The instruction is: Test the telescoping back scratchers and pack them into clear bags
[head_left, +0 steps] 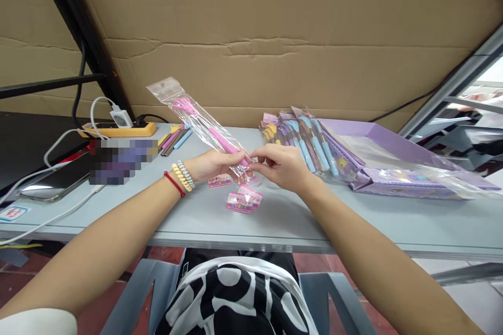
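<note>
left hand (pixel 216 166) grasping a sleeved pink stick (pixel 222 140), right hand (pixel 285 167) at its lower end

the left hand reaches in over the worktop's (pixel 291 222) front edge, thumb laid on top of the stick, fingers curled beneath. the right hand comes from the other side, back upward, index finger and thumb bent toward each other at the stick's lower end; whether film is pinched between them, i cannot tell. the stick slants above the middle of the worktop, its small hand-shaped head aimed at the back left corner, inside a clear sleeve (pixel 167 88) that is creased and shiny, with a flat end past the head.

below the hands, pink cards (pixel 240 202) lie toward the front edge. right of middle, toward the back edge, bagged sticks (pixel 314 144) with blue handles overlap beside a purple box (pixel 353 126). loose sticks (pixel 170 142) and a yellow power strip (pixel 104 131) sit near the back left corner.
</note>
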`<state>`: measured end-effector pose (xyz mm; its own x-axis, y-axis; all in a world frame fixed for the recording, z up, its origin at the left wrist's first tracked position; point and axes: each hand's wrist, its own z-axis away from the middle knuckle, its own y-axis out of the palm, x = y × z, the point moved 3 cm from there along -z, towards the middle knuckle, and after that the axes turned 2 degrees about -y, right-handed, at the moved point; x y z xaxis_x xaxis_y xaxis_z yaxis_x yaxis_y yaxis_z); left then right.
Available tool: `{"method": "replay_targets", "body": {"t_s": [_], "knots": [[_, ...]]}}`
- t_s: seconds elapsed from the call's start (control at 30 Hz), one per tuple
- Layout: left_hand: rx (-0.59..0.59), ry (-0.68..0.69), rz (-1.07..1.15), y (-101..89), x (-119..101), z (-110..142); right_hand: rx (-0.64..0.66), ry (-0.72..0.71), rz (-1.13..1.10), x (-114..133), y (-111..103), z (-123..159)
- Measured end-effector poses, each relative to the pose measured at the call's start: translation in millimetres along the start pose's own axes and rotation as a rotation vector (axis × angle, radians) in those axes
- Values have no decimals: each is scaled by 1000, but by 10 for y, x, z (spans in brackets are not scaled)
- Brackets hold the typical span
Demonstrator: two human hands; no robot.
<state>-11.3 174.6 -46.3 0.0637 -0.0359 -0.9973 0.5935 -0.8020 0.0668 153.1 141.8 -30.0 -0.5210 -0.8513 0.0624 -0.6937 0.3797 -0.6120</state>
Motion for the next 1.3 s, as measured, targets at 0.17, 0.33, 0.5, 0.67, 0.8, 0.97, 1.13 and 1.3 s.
{"method": "replay_targets", "body": {"t_s": [0.17, 0.33, 0.5, 0.67, 0.8, 0.97, 1.13, 1.3], "knots": [[7, -13, -34, -1, 13, 0, 12, -19, -20, 15, 22, 17], [1, -36, -66, 0, 51, -12, 58, 37, -43, 30, 45, 27], [27, -97, -131, 32, 69, -15, 47, 91, -119, 47, 62, 20], [46, -104, -168, 34, 63, -1, 88, 127, -166, 31, 68, 16], [-5, -95, -182, -6, 52, 9, 68, 93, -143, 30, 50, 7], [-94, -23, -110, -49, 6, -10, 60, 76, -109, 20, 14, -3], [-288, 44, -60, -150, -38, -33, 76, 114, -97, -8, -11, -3], [-305, 51, -23, -186, -60, -25, 102, 131, -131, 8, -30, -13]]}}
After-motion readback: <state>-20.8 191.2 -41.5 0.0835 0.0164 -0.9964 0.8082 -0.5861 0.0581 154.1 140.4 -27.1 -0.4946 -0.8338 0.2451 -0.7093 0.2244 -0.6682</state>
